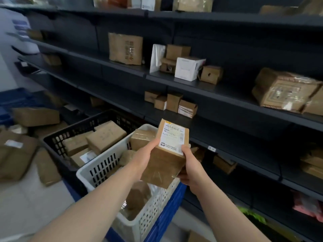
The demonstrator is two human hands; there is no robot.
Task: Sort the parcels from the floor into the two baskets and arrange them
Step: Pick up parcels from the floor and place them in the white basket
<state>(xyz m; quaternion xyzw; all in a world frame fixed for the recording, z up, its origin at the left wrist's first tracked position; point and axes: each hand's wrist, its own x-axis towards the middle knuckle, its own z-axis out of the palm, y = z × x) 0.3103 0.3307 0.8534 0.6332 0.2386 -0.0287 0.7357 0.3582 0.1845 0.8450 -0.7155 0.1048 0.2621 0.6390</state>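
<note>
I hold a brown cardboard parcel (pixel 167 154) with a white shipping label above the white basket (pixel 97 173). My left hand (pixel 145 156) grips its left side and my right hand (pixel 189 168) grips its right side and underside. The white basket holds several brown parcels. Behind it, to the left, the black basket (pixel 57 142) is filled with more cardboard boxes. Further parcels (pixel 19 154) lie scattered on the floor at the left.
Dark metal shelving (pixel 227 95) runs along the right and back, with boxes and a white carton (pixel 187 68) on several levels. The white basket sits on blue crates (pixel 167 208). Pale floor tiles show at the lower left.
</note>
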